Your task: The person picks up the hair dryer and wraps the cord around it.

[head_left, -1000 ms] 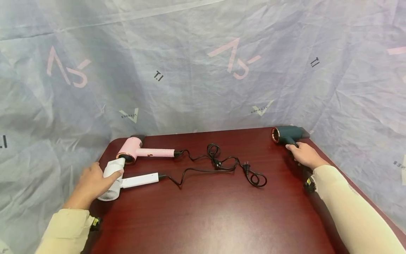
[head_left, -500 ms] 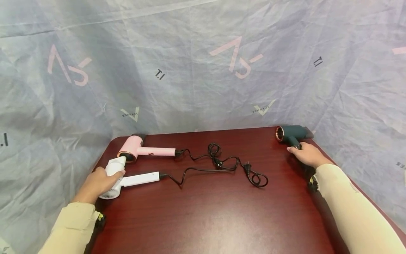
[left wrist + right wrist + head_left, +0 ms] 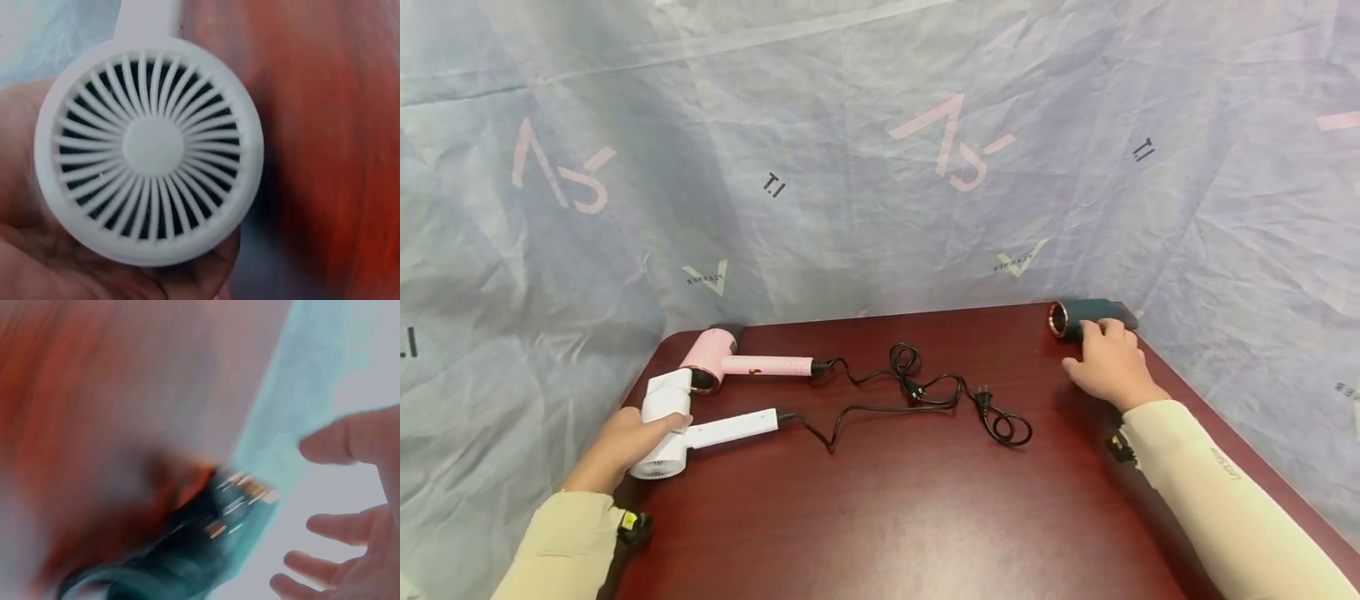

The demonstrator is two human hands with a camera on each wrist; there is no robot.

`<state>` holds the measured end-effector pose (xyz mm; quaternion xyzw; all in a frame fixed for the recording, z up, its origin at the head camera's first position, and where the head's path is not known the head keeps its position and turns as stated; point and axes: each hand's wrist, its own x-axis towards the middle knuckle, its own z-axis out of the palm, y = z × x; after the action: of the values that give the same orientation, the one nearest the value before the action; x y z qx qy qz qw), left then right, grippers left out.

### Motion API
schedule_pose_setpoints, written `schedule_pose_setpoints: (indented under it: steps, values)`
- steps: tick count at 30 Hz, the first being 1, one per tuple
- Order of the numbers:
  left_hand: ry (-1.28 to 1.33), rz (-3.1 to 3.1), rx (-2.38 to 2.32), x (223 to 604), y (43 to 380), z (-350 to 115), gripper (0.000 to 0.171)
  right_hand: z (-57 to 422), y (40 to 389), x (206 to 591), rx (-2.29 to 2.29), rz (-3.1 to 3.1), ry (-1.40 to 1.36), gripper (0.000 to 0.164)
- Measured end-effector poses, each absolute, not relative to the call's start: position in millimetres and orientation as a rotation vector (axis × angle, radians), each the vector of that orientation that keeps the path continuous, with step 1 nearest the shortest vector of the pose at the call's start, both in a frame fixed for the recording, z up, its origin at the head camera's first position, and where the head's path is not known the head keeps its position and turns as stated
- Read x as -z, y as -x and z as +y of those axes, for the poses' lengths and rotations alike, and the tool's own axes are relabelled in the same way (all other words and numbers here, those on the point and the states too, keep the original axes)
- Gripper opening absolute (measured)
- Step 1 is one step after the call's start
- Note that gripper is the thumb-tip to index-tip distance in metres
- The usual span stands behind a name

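At a red table (image 3: 887, 517), gripping a white dryer (image 3: 667, 404) lower left with left hand (image 3: 622, 446), holding right hand (image 3: 1111, 367) spread, empty, by a green dryer (image 3: 1090, 310), right, and risking, through hasty turning, bumping a pink dryer (image 3: 712, 350).

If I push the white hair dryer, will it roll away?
Probably not far: the white hair dryer looks round-bodied, but its long handle sticks out sideways and would likely stop it. The black cord would probably flop and trail along, since it lies in loose bends.
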<state>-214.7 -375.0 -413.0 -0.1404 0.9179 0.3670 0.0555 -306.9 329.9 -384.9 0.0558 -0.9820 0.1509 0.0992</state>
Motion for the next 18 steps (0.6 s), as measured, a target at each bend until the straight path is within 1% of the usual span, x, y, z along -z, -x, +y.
schedule_pose_setpoints:
  steps: [3, 6, 9, 11, 13, 18]
  values:
    - [0.374, 2.772, -1.302, 408.2, 206.9, -369.7, 0.069, 301.9, 298.7, 371.5, -0.473, -2.817, -0.283, 0.067]
    - [0.31, 2.718, -1.516, 393.7, 204.9, -351.8, 0.066, 273.0, 287.8, 358.8, -0.492, -2.749, -0.479, 0.053]
    - [0.196, 2.648, -1.769, 373.0, 203.0, -330.2, 0.054, 242.3, 271.2, 348.3, -0.522, -2.695, -0.688, 0.04]
    - [0.106, 2.568, -1.983, 356.8, 200.4, -314.8, 0.042, 222.2, 256.4, 339.4, -0.569, -2.671, -0.804, 0.037]
    - [0.003, 2.467, -2.194, 340.2, 196.9, -300.4, 0.036, 204.1, 240.7, 327.7, -0.646, -2.632, -0.893, 0.037]
    - [-0.357, 2.099, -2.687, 298.4, 183.8, -263.4, 0.034, 173.7, 211.3, 295.8, -0.87, -2.419, -1.135, 0.033]
